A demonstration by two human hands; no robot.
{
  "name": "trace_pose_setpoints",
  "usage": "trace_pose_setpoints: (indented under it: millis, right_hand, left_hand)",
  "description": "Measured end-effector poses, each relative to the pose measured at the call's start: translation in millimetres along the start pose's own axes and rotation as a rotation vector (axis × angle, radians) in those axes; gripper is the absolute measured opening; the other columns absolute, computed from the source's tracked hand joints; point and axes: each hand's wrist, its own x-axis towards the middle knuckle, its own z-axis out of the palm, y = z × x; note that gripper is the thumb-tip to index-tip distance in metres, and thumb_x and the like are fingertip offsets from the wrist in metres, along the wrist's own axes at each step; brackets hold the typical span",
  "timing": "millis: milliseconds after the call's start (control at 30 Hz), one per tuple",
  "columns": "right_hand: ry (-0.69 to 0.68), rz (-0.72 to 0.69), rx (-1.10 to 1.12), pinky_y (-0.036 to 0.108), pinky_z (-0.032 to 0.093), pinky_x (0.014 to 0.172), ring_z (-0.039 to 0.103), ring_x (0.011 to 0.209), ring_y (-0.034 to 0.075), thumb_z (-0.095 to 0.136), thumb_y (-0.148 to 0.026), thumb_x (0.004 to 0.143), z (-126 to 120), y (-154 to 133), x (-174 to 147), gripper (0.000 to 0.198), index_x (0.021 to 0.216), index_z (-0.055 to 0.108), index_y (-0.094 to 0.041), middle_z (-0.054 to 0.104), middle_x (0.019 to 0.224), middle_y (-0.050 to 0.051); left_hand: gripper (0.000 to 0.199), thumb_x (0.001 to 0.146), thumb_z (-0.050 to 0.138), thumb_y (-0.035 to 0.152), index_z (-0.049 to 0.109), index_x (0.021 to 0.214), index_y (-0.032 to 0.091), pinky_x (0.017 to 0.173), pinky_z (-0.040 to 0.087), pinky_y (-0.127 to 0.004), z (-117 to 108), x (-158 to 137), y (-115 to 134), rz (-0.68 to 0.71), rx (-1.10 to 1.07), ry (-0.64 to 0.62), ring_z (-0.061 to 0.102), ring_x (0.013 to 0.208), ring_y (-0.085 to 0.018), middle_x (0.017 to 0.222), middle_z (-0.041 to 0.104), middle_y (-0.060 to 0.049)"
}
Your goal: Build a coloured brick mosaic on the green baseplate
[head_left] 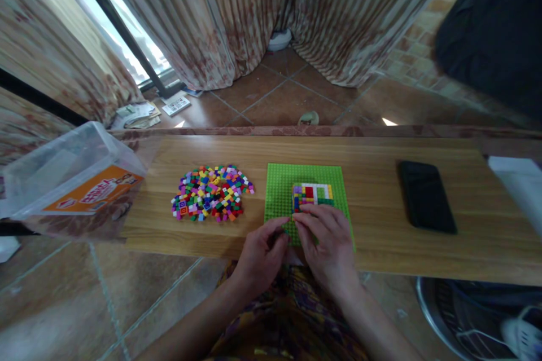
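Note:
A bright green studded baseplate lies flat on the wooden board in front of me. Small toy bricks in white, red, yellow, purple and green form a block on its right half. My right hand bends over the near edge of this block, fingertips drawn together at its near left corner. Close beside them, my left hand has thumb and forefinger brought together over the plate's near edge. Whatever is between the fingers of either hand is too small or hidden to make out.
Left of the plate spreads a pile of loose colourful bricks. A clear plastic tub with an orange label lies tipped at the board's left end. On the right rests a black phone. The wooden board is narrow, with tiled floor around it.

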Motion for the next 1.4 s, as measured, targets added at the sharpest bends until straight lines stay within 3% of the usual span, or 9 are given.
trace_pose_setpoints:
  millis: [267, 733, 900, 1133, 1400]
  right_hand:
    - [0.040, 0.082, -0.084, 0.052, 0.046, 0.094, 0.049, 0.116, 0.028, 0.064, -0.020, 0.085, 14, 8, -2, 0.012, 0.088, 0.075, -0.026, 0.061, 0.121, 0.008]
    - [0.078, 0.209, 0.048, 0.047, 0.046, 0.097, 0.052, 0.114, 0.024, 0.062, -0.018, 0.085, 11, 6, -2, 0.012, 0.093, 0.069, -0.023, 0.063, 0.116, 0.007]
    - [0.079, 0.243, 0.064, 0.047, 0.044, 0.098, 0.052, 0.114, 0.024, 0.062, -0.021, 0.086, 12, 5, 0, 0.016, 0.101, 0.068, -0.023, 0.063, 0.115, 0.008]
    - [0.093, 0.244, 0.059, 0.049, 0.044, 0.097, 0.053, 0.111, 0.025, 0.060, -0.020, 0.086, 14, 5, 1, 0.014, 0.096, 0.069, -0.023, 0.065, 0.111, 0.008]
    - [0.121, 0.261, 0.086, 0.049, 0.044, 0.096, 0.053, 0.109, 0.025, 0.060, -0.018, 0.085, 16, 2, 1, 0.013, 0.092, 0.069, -0.024, 0.065, 0.108, 0.007]
  left_hand:
    - [0.041, 0.088, 0.050, 0.013, 0.061, 0.127, 0.021, 0.090, 0.051, -0.028, 0, 3, 3, 0.016, 0.028, -0.056, 0.065, 0.100, -0.017, 0.113, 0.071, -0.003]
    - [0.046, 0.086, 0.050, 0.008, 0.058, 0.129, 0.020, 0.098, 0.049, -0.028, 4, 5, 13, 0.088, 0.124, -0.069, 0.065, 0.109, -0.016, 0.123, 0.068, -0.004]
    - [0.045, 0.086, 0.050, 0.009, 0.059, 0.129, 0.019, 0.090, 0.052, -0.027, 4, 6, 12, 0.087, 0.155, -0.065, 0.068, 0.098, -0.016, 0.117, 0.070, -0.004]
    - [0.044, 0.086, 0.050, 0.010, 0.059, 0.128, 0.020, 0.087, 0.053, -0.028, 4, 5, 14, 0.070, 0.153, -0.074, 0.068, 0.094, -0.017, 0.111, 0.072, -0.003]
    - [0.046, 0.086, 0.048, 0.008, 0.058, 0.130, 0.019, 0.094, 0.051, -0.030, 5, 6, 13, 0.115, 0.164, -0.078, 0.066, 0.103, -0.018, 0.121, 0.069, -0.005]
